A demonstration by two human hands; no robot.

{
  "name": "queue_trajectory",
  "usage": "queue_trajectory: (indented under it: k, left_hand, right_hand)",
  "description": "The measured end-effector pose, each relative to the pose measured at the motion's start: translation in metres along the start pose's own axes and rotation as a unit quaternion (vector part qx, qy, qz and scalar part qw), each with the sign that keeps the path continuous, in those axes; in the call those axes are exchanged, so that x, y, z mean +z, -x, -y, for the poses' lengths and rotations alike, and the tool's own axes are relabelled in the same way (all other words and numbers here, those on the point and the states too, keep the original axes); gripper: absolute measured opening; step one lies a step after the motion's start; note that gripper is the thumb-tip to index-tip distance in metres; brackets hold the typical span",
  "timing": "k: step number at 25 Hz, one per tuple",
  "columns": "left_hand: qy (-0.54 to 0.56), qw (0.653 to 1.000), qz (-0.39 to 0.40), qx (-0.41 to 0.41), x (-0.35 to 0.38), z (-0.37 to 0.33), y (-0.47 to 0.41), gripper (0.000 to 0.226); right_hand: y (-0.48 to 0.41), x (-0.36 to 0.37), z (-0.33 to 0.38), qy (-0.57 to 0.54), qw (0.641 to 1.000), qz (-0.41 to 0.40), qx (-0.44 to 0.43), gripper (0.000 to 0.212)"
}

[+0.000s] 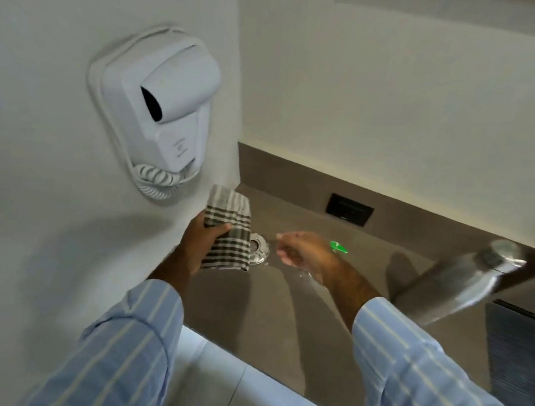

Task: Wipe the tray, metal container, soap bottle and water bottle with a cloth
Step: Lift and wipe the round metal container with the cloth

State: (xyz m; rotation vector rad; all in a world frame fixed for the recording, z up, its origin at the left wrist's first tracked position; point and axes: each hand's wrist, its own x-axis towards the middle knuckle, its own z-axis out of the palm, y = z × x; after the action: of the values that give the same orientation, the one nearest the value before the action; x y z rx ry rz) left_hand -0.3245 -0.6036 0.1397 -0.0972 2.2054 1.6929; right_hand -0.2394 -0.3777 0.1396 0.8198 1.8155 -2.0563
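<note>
1. Two hands are seen over a grey-brown tabletop (284, 303) set into a white corner; places below are given relative to the small metal container (258, 251) standing on it.
2. The left hand (197, 242) is held just left of the metal container, its grip clenched around a folded checked cloth (228, 228), which hangs in front of the container's left edge.
3. The right hand (304, 250) is held just right of the metal container, above the tabletop; it is motion-blurred with fingers loosely curled, and whether its grip is closed on anything cannot be told.
4. A small green object (339, 247) is seen right of the container, just beyond the right hand; what it is cannot be told.
5. A metal water bottle (455, 281) is seen far right of the container, tilted and blurred.
6. A dark ribbed object (519, 360) is seen far right and nearer the camera, at the picture's edge.
7. A white wall-mounted hair dryer (167, 111) with a coiled cord is fixed above and left of the container.
8. A dark wall plate (349, 209) is set behind and right of the container.
9. Light blue striped sleeves (133, 346) cover both forearms.
</note>
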Motion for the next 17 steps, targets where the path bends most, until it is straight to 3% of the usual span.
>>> queue_trajectory:
  k: [2, 4, 8, 11, 14, 17]
  left_hand:
    - [-0.064, 0.996, -0.051, -0.033, -0.016, 0.027, -0.021, 0.056]
    - [-0.154, 0.984, -0.075, -0.052, -0.022, 0.05, -0.044, 0.06]
    - [-0.323, 0.944, -0.058, -0.024, -0.014, 0.068, -0.076, 0.052]
    - [-0.316, 0.949, -0.009, 0.004, 0.008, 0.068, -0.091, 0.06]
    - [-0.293, 0.956, 0.023, -0.015, 0.026, 0.07, -0.105, 0.036]
    - [-0.206, 0.977, 0.03, -0.042, 0.033, 0.072, -0.109, 0.024]
  right_hand:
    - [-0.032, 0.014, -0.026, 0.026, 0.998, -0.041, 0.032, 0.021]
    - [-0.062, 0.025, -0.046, 0.068, 0.994, -0.075, 0.047, 0.01]
    - [-0.101, 0.038, -0.071, 0.162, 0.979, -0.118, 0.031, 0.016]
    - [-0.128, 0.042, -0.078, 0.105, 0.982, -0.156, 0.032, 0.021]
    - [-0.143, 0.05, -0.073, -0.007, 0.987, -0.14, 0.074, 0.033]
    - [-0.146, 0.055, -0.072, -0.012, 0.99, -0.133, 0.045, 0.03]
